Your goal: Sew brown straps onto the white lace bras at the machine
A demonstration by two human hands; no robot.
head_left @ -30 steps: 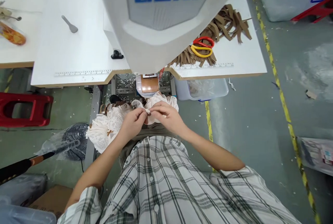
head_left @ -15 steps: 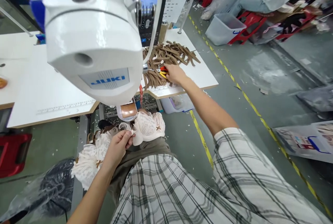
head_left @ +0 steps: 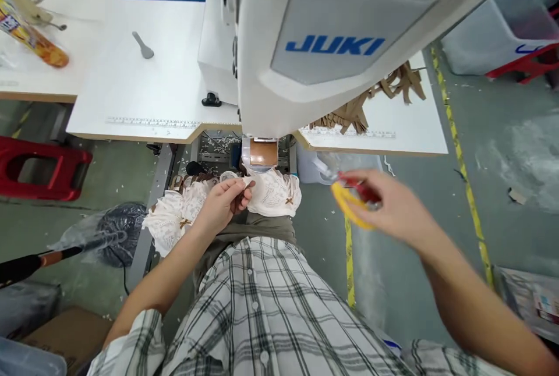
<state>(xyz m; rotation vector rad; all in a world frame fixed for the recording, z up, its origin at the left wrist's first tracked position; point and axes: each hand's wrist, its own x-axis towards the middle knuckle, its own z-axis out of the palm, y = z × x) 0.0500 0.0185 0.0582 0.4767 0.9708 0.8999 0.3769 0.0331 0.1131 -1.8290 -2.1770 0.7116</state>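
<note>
White lace bras with small brown bows hang over my lap below the sewing machine; one white lace bra lies under the machine's arm end. My left hand pinches its edge between thumb and fingers. Off to the right, over the floor, my right hand is closed around small scissors with yellow and red handles, blurred by motion, their blades pointing toward the upper left. Another bunch of white lace sits left of my left hand.
A white JUKI machine head overhangs the white table. Brown strips lie on the right tabletop. A red stool stands at left, and a clear bin at upper right.
The view has turned toward the left. My right hand has come back from the brown strips with the scissors in it. My left hand still pinches the white fabric.
</note>
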